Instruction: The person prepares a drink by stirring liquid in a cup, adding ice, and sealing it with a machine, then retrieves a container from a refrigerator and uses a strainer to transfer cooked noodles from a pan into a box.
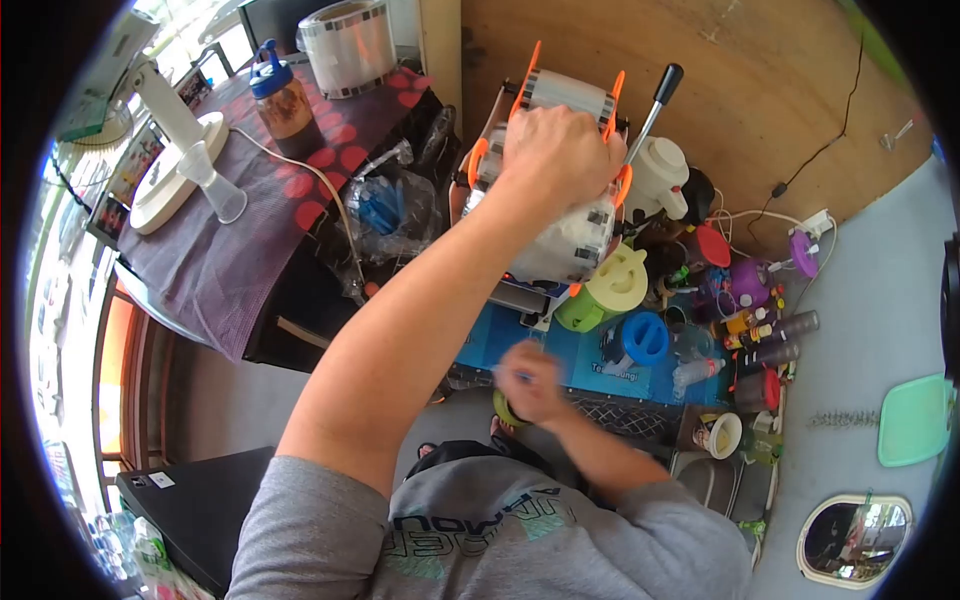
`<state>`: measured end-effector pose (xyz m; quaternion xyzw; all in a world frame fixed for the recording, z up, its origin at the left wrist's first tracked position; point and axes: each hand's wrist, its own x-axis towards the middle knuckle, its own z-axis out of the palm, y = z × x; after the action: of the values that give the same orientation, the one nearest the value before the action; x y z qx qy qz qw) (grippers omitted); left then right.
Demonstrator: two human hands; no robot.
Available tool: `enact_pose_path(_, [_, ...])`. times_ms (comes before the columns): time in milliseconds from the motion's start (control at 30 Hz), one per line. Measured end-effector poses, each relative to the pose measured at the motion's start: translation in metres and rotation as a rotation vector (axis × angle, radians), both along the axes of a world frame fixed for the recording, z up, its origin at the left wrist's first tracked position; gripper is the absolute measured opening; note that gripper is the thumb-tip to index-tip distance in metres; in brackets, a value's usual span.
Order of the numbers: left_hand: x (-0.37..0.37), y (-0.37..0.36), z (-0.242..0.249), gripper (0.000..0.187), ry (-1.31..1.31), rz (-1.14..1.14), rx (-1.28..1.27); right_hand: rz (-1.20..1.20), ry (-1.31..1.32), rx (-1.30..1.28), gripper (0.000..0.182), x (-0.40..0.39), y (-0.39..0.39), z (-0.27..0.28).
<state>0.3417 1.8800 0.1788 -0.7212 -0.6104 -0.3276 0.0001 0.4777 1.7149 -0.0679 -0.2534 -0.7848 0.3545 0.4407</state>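
Note:
My left hand [560, 150] is on top of a cup-sealing machine, over its clear film [570, 245] with dark marks, between orange guides [622, 186]. Its knuckles face up and the bent fingertips are hidden. A metal lever [655, 112] with a black knob slants up to the right. My right hand [532, 382] is lower, in front of the blue counter mat [485, 338]. It is blurred by motion, with fingers curled round something small that I cannot make out; a bit of blue shows there. A green lidded pitcher [605, 290] stands right of the machine.
A blue-lidded container [640, 340] and several bottles [768, 356] crowd the right side. On the left, a dark cloth [255, 215] with red dots bears a film roll [350, 50], a sauce bottle [287, 105] and a clear cup [212, 182]. A black box [215, 500] is lower left.

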Motion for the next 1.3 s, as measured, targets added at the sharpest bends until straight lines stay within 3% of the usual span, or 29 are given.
enact_pose_path(33, [0.0, -0.001, -0.001, 0.058, 0.022, -0.002, -0.01, -0.051, -0.135, -0.928, 0.019, -0.032, -0.01, -0.062])
enact_pose_path(100, [0.001, -0.002, -0.003, 0.058, 0.044, -0.004, -0.047, -0.102, 0.734, -1.811, 0.034, -0.048, 0.011, -0.142])
enact_pose_path(167, [0.002, -0.007, 0.008, 0.059, 0.064, 0.026, -0.087, -0.461, 0.95, -1.359, 0.026, -0.08, 0.038, -0.171])
enact_pose_path(233, [0.003, -0.005, 0.003, 0.058, 0.095, 0.028, -0.058, -0.248, 1.04, -1.318, 0.03, -0.084, 0.059, -0.125])
enact_pose_path(300, [0.003, -0.004, -0.005, 0.057, 0.127, 0.048, 0.038, -0.225, 1.053, -1.302, 0.028, -0.09, 0.062, -0.17])
enact_pose_path(400, [0.003, -0.011, -0.01, 0.055, 0.156, 0.05, 0.077, -0.131, 0.977, -1.271, 0.028, -0.089, 0.046, -0.169])
enact_pose_path(467, [0.005, -0.018, -0.01, 0.054, 0.157, 0.051, 0.113, -0.304, 1.175, -1.539, 0.028, -0.08, 0.051, -0.169])
enact_pose_path(500, [0.006, -0.024, -0.012, 0.053, 0.155, 0.062, 0.143, -0.279, 1.272, -1.455, 0.047, -0.074, 0.063, -0.179])
enact_pose_path(533, [0.005, -0.026, -0.015, 0.053, 0.156, 0.068, 0.141, -0.277, 1.268, -1.46, 0.047, -0.066, 0.07, -0.174])
enact_pose_path(600, [0.003, -0.028, -0.026, 0.044, 0.158, 0.036, 0.396, -0.089, 1.14, -1.285, 0.059, -0.056, 0.077, -0.156])
enact_pose_path(633, [0.002, -0.028, -0.03, 0.044, 0.161, 0.039, 0.396, -0.099, 1.113, -1.284, 0.056, -0.056, 0.075, -0.157])
enact_pose_path(700, [0.002, -0.026, -0.04, 0.033, 0.12, -0.015, 0.702, -0.123, 1.108, -1.327, 0.053, -0.055, 0.064, -0.16])
enact_pose_path(900, [0.0, -0.047, -0.066, 0.018, 0.13, -0.037, 0.963, -0.19, 1.081, -1.473, 0.035, -0.051, -0.006, -0.162])
enact_pose_path(967, [-0.003, -0.074, -0.084, 0.018, 0.077, -0.057, 0.91, -0.185, 1.093, -1.55, 0.034, -0.048, -0.031, -0.157])
enact_pose_path(1033, [-0.014, -0.11, -0.123, 0.025, 0.058, -0.147, 0.823, -0.167, 1.089, -1.614, 0.045, -0.044, -0.05, -0.161])
enact_pose_path(1067, [-0.022, -0.127, -0.157, 0.03, 0.09, -0.214, 0.785, -0.171, 1.089, -1.612, 0.045, -0.039, -0.055, -0.156])
enact_pose_path(1133, [-0.023, -0.144, -0.243, 0.041, -0.046, -0.29, 0.352, -0.102, 1.017, -1.591, 0.044, -0.035, -0.065, -0.135])
enact_pose_path(1167, [-0.015, -0.144, -0.266, 0.041, -0.048, -0.298, 0.339, -0.067, 1.049, -1.596, 0.044, -0.034, -0.07, -0.146])
enact_pose_path(1233, [0.001, -0.144, -0.298, 0.053, 0.137, 0.091, -0.012, -0.045, 1.012, -1.601, 0.045, -0.036, -0.08, -0.167])
enact_pose_path(1300, [0.003, -0.132, -0.317, 0.059, 0.173, 0.124, -0.069, -0.043, 0.979, -1.616, 0.051, -0.036, -0.082, -0.166])
